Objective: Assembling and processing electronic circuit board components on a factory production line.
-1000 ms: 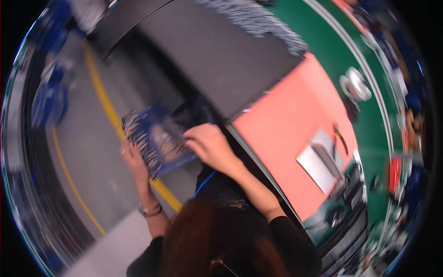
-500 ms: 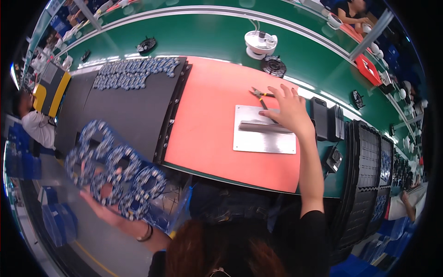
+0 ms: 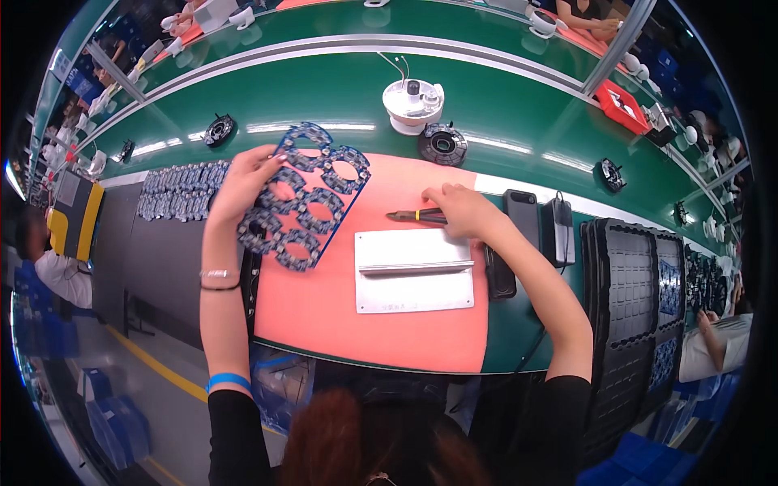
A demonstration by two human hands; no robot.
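Observation:
In my left hand [image 3: 241, 188] is a panel of blue circuit boards [image 3: 301, 202], with several ring shapes joined in it. My fingers pinch its upper left edge, and it is tilted above the left part of the orange mat [image 3: 304, 324]. My right hand [image 3: 463, 211] is closed round the handles of a pair of cutting pliers [image 3: 428, 215], whose jaws point left. Just nearer than the pliers lies a silver metal plate [image 3: 413, 294] with a raised bar [image 3: 417, 267] across its middle.
Rows of blue boards [image 3: 180, 190] lie on a dark surface at left. On the green conveyor [image 3: 324, 101] stand a white round housing [image 3: 413, 105] and black round parts [image 3: 443, 144]. Black devices [image 3: 521, 212] lie beyond my right forearm, with stacked black trays [image 3: 628, 300] at right.
My left hand has brought the circuit board panel up from the lower left to above the mat. My right hand, spread over the pliers before, has closed on their handles. The view has shifted.

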